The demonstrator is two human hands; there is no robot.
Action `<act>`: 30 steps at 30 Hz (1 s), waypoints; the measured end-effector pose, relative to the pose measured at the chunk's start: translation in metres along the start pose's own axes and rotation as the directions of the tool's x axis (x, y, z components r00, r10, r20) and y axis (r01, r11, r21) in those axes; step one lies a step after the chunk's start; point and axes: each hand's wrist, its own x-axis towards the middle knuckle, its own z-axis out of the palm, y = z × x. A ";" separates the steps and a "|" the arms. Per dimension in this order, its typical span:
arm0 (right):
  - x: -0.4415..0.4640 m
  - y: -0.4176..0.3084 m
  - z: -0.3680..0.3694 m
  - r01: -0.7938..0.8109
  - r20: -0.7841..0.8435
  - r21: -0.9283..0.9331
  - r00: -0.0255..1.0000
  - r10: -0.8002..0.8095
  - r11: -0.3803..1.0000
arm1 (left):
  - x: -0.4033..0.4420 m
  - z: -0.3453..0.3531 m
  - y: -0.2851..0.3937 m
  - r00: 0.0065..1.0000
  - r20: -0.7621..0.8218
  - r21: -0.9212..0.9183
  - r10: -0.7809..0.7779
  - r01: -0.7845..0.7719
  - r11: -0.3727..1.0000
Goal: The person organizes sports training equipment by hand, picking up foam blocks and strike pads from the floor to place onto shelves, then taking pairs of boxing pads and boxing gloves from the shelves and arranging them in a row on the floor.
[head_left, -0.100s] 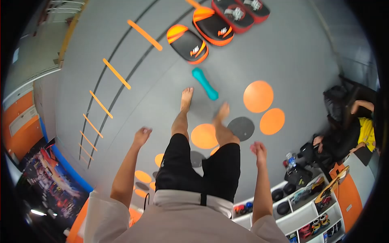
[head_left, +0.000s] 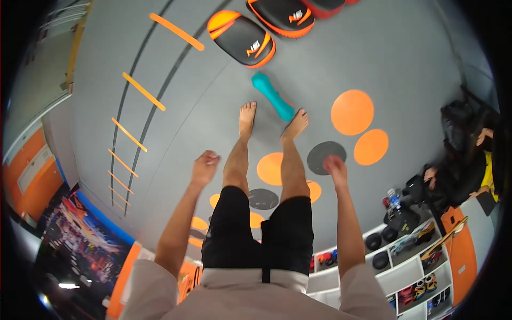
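Note:
A teal dumbbell (head_left: 273,97) lies on the grey floor just in front of my bare feet, its near end close to the right foot. My left hand (head_left: 205,167) hangs in the air left of my shin, its fingers curled in, and I see nothing in them. On the other side, my right hand (head_left: 335,166) is held over a dark floor circle (head_left: 318,154); motion smears its fingers. Neither hand touches the dumbbell. Past it lies a black-and-orange strike pad (head_left: 241,40), with a second such pad (head_left: 281,15) beside it.
Orange rungs (head_left: 144,92) of a floor ladder run along the left. Orange circles (head_left: 352,112) mark the floor. White shelves (head_left: 397,277) with gear stand behind at right. At the right edge sits a person in a yellow top (head_left: 489,173), near bags and bottles (head_left: 393,198).
My right foot has come down beside the dumbbell. Both hands have moved forward and somewhat inward. The dumbbell and pads appear higher in view.

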 end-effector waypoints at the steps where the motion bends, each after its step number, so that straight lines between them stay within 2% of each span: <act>1: 0.062 0.010 0.034 0.021 0.076 -0.241 0.997 -0.002 0.970 | 0.019 0.029 0.020 0.994 -0.039 0.054 0.107 -0.105 0.993; 2: 0.104 -0.014 0.087 0.102 0.045 -0.517 0.995 -0.092 0.850 | 0.033 0.055 0.040 0.974 -0.067 0.108 0.217 -0.209 0.972; 3: 0.176 0.025 0.122 0.108 0.146 -0.440 0.988 -0.048 0.891 | 0.049 0.076 0.053 0.938 -0.020 0.206 0.346 -0.335 0.919; 4: 0.222 0.018 0.164 0.276 0.272 -0.628 0.954 -0.127 0.728 | 0.063 0.097 0.061 0.883 0.044 0.288 0.467 -0.459 0.841; 5: 0.250 0.012 0.200 0.197 0.228 -0.596 0.971 -0.071 0.778 | 0.069 0.118 0.059 0.893 0.100 0.270 0.438 -0.448 0.852; 6: 0.287 0.012 0.226 0.269 0.306 -0.602 0.947 -0.094 0.752 | 0.074 0.136 0.055 0.902 0.141 0.250 0.408 -0.431 0.867; 8: 0.339 0.018 0.278 0.227 0.252 -0.834 0.968 -0.019 0.504 | 0.089 0.147 0.044 0.915 0.218 0.212 0.340 -0.384 0.899; 11: 0.408 0.028 0.314 0.209 0.253 -0.838 0.967 0.019 0.503 | 0.116 0.176 0.028 0.943 0.244 0.154 0.227 -0.269 0.951; 12: 0.415 0.022 0.315 0.213 0.258 -0.839 0.966 0.022 0.500 | 0.122 0.184 0.025 0.956 0.236 0.143 0.174 -0.211 0.967; 14: 0.420 0.008 0.309 0.315 0.352 -0.771 0.935 -0.042 0.554 | 0.130 0.192 0.021 0.948 0.224 0.132 0.224 -0.257 0.957; 16: 0.417 0.006 0.304 0.312 0.367 -0.776 0.930 -0.010 0.548 | 0.128 0.189 0.024 0.941 0.301 0.062 0.153 -0.180 0.982; 18: 0.408 -0.001 0.294 0.309 0.380 -0.782 0.925 0.022 0.541 | 0.119 0.185 0.022 0.947 0.296 0.062 0.124 -0.149 0.987; 20: 0.399 -0.007 0.279 0.200 0.407 -0.782 0.881 0.241 0.591 | 0.105 0.178 0.022 0.952 0.291 0.062 0.094 -0.117 0.991; 21: 0.402 -0.006 0.269 0.203 0.408 -0.783 0.881 0.239 0.588 | 0.101 0.173 0.019 0.939 0.335 0.072 0.079 -0.109 0.991; 23: 0.412 -0.002 0.245 -0.033 0.506 -0.477 0.807 0.306 0.878 | 0.098 0.173 0.017 0.925 0.374 0.079 0.065 -0.102 0.992; 24: 0.410 -0.001 0.237 -0.030 0.507 -0.479 0.806 0.304 0.877 | 0.098 0.175 0.017 0.919 0.386 0.099 0.077 -0.124 0.987; 26: 0.395 -0.001 0.218 -0.365 0.433 -0.363 0.749 0.502 0.857 | 0.096 0.181 0.016 0.914 0.395 0.116 0.090 -0.146 0.982; 27: 0.388 0.000 0.209 -0.463 0.412 -0.339 0.709 0.572 0.819 | 0.096 0.185 0.014 0.928 0.365 0.094 0.080 -0.122 0.988; 28: 0.381 0.010 0.196 -0.459 0.413 -0.342 0.710 0.570 0.820 | 0.094 0.188 0.013 0.940 0.334 0.070 0.069 -0.098 0.993; 30: 0.358 0.039 0.172 -0.453 0.503 -0.169 0.725 0.472 0.875 | 0.088 0.194 0.003 0.946 0.316 0.001 0.070 -0.075 0.997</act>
